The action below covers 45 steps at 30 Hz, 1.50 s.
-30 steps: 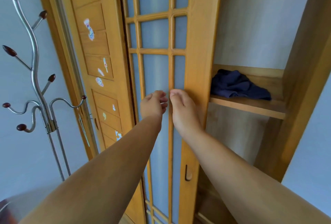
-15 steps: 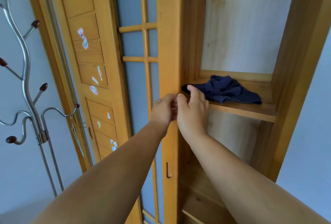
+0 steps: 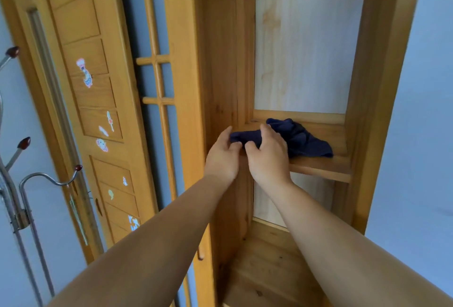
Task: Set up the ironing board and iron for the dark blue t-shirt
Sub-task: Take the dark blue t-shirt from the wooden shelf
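A crumpled dark blue t-shirt (image 3: 304, 141) lies on a wooden wardrobe shelf (image 3: 323, 170) at about chest height. My right hand (image 3: 267, 155) grips the shirt's left end, with the fingers curled over the cloth. My left hand (image 3: 223, 157) is right beside it at the shelf's left end, thumb and fingers closing on the same end of the shirt. No ironing board or iron is in view.
The sliding wardrobe door (image 3: 169, 100) with frosted panes stands pushed to the left. Beyond it is a wooden room door (image 3: 98, 120) with stickers. A metal coat stand (image 3: 22, 189) stands at the far left. A lower wardrobe shelf (image 3: 269, 265) lies under my arms.
The sliding door has moved left and the wardrobe opening is wider. Both hands have left the door's edge and taken hold of the left end of the shirt.
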Tool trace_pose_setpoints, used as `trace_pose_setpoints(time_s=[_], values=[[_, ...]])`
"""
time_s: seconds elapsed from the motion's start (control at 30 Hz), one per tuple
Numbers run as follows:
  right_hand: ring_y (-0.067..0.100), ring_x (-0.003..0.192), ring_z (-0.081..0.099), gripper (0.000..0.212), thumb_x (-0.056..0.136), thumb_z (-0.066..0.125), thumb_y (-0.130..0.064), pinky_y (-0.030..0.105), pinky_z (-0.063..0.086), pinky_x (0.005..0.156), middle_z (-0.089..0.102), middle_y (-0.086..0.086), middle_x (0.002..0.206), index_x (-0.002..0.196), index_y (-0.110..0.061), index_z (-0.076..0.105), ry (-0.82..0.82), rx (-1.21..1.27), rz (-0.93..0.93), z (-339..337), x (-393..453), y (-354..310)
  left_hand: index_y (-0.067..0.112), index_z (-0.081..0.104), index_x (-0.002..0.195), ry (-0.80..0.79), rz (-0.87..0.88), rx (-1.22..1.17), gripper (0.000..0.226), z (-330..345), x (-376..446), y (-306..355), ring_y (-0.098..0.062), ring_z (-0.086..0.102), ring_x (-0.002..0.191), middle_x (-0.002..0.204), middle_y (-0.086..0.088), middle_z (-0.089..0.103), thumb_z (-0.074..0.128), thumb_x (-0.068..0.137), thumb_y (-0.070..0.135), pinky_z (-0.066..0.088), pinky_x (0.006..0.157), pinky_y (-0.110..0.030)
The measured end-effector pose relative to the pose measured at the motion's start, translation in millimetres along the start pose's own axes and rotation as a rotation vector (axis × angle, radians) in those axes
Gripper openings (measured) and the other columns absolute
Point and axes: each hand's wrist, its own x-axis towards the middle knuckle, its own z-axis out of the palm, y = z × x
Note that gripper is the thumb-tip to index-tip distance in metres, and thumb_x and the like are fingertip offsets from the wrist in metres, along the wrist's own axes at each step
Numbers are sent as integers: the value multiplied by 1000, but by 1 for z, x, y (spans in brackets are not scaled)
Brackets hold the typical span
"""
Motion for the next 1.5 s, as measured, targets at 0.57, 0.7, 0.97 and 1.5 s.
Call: trace_pose_setpoints(time_s=[0.57,0.7,0.97,1.5], values=[[44,150,-8,74,101,29,-50,67,4,116,-17,8,165,154,-31,-20,-283,-683,149,5,41,48,30,49,140,-350,-196,278,55,7,22,97,-32,47,131,143,-8,52,51,90,53,36,110,-51],[44,150,-5,77,100,34,-51,65,7,117,-19,7,164,154,-33,-19,-293,-662,152,3,41,45,23,64,110,-351,-95,419,28,7,20,103,-22,61,99,100,-1,68,51,94,43,47,99,-43],[43,150,-4,101,78,70,-52,69,3,115,-8,6,166,155,-34,7,-303,-657,-71,-3,18,41,33,64,89,-169,64,374,21,-15,-18,100,-22,60,95,91,2,69,44,95,31,43,98,-42],[36,123,48,34,83,59,-7,55,45,90,58,10,121,116,-16,58,-11,-269,-482,21,-50,18,15,70,101,285,-756,-1049,41,-50,-135,67,-27,65,90,96,-8,71,56,82,49,50,81,-37]])
